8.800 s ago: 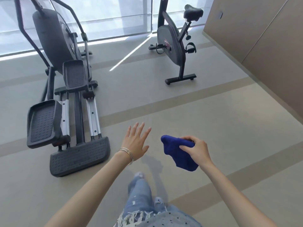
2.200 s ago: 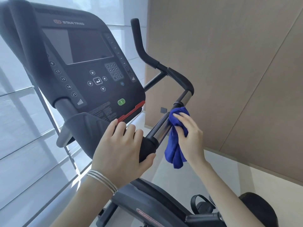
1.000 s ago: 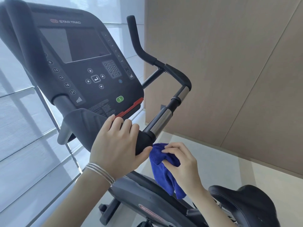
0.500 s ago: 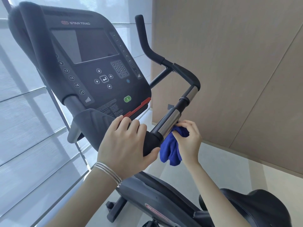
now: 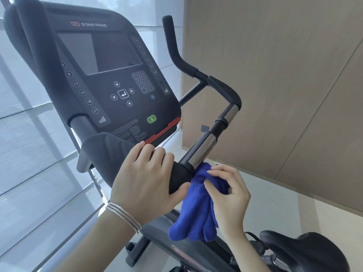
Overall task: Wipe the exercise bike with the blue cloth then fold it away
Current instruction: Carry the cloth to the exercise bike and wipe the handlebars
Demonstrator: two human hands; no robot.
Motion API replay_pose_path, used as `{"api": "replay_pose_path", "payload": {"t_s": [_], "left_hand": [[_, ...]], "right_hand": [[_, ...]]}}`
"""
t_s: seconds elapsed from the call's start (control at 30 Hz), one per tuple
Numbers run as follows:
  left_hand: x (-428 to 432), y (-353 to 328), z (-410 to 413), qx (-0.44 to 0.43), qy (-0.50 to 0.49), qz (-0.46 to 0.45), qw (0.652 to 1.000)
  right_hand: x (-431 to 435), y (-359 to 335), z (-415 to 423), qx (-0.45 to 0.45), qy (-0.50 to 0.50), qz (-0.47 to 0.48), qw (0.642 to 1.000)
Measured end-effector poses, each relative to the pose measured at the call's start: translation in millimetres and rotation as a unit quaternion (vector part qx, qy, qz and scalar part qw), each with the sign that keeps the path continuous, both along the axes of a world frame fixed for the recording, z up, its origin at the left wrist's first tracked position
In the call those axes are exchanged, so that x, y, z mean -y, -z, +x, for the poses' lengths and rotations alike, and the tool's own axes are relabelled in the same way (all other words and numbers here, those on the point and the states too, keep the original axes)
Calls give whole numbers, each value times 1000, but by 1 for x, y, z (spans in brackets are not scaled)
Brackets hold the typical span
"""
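Our right hand (image 5: pixel 229 195) pinches the blue cloth (image 5: pixel 196 213) against the lower end of the chrome handlebar tube (image 5: pixel 202 148), the cloth's tail hanging below. Our left hand (image 5: pixel 145 181) wraps around the black end grip (image 5: pixel 178 177) beside it. Beyond stands the console (image 5: pixel 110 75).

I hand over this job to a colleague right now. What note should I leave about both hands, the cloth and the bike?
The left grip holds the black handle end.
The right grip pinches the blue cloth, bunched against the lower end of the chrome tube; the rest of it hangs down.
Done: wiping is under way at this handlebar; how much is already clean cannot be told.
Left: console, saddle, frame, then fold the cloth away.
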State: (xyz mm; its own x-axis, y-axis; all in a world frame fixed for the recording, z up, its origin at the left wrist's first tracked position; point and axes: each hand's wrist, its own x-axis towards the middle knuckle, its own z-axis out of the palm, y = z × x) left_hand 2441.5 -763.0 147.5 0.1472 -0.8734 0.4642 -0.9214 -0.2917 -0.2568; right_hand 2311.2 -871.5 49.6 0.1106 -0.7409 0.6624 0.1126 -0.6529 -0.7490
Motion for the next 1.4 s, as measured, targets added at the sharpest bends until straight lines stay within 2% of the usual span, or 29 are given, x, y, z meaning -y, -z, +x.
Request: {"api": "replay_pose_path", "payload": {"t_s": [0.17, 0.3, 0.37, 0.5, 0.6, 0.7, 0.9, 0.97, 1.03, 1.27, 1.4], "left_hand": [[-1, -2, 0, 1, -1, 15, 1000], [-2, -5, 0, -11, 1, 19, 1000], [-2, -5, -1, -16, 0, 17, 1000], [-2, -5, -2, -18, -2, 15, 1000], [-2, -5, -1, -12, 1, 14, 1000], [-2, -3, -2, -9, -2, 11, 1000], [-1, -1, 0, -8, 11, 0, 1000], [-1, -2, 0, -13, 11, 0, 1000], [-1, -2, -1, -18, 10, 2, 1000], [-2, -2, -2, -26, 5, -2, 1000], [-2, -2, -2, -24, 11, -14, 1000]], "right_hand": [[57, -17, 1, 1, 57, 37, 998], [87, -28, 2, -59, 45, 74, 994], [85, -33, -2, -57, 65, 56, 995], [70, -70, -11, -3, 65, -53, 996], [54, -94, 0, -120, 11, -129, 984], [34, -91, 8, -237, -41, -159, 957], [30, -81, -11, -329, -113, -200, 916], [33, -79, -9, -386, -93, -231, 888], [36, -79, -2, -414, -59, -241, 876], [47, -87, 18, -387, -46, -209, 897], [30, -77, 15, -332, -16, -236, 913]]}}
